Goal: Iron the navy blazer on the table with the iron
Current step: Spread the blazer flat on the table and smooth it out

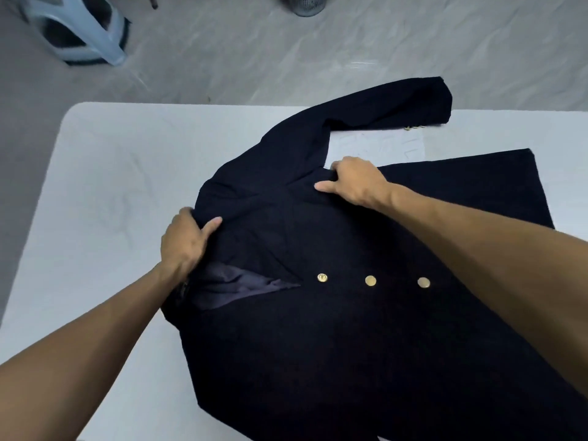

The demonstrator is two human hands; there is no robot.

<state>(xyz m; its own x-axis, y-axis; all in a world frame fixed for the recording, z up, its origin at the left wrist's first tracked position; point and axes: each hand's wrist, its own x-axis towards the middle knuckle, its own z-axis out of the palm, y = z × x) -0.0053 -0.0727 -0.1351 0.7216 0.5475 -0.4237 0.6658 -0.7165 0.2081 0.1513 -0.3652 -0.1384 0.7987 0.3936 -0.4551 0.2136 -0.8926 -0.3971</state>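
The navy blazer (334, 329) lies front up on the white table (105, 173), with three gold buttons in a row and its collar end to the left. One sleeve (381, 106) stretches toward the far edge. My left hand (184, 240) grips the fabric at the shoulder by the collar, thumb on top. My right hand (353, 181) pinches the cloth at the armpit where the sleeve joins the body. A patch of purple lining (235, 284) shows at the open neck. No iron is in view.
A pale blue plastic stool (76, 30) stands on the grey floor at the far left. A dark mesh bin (304, 4) sits at the top edge. A white sheet (378, 144) lies under the sleeve.
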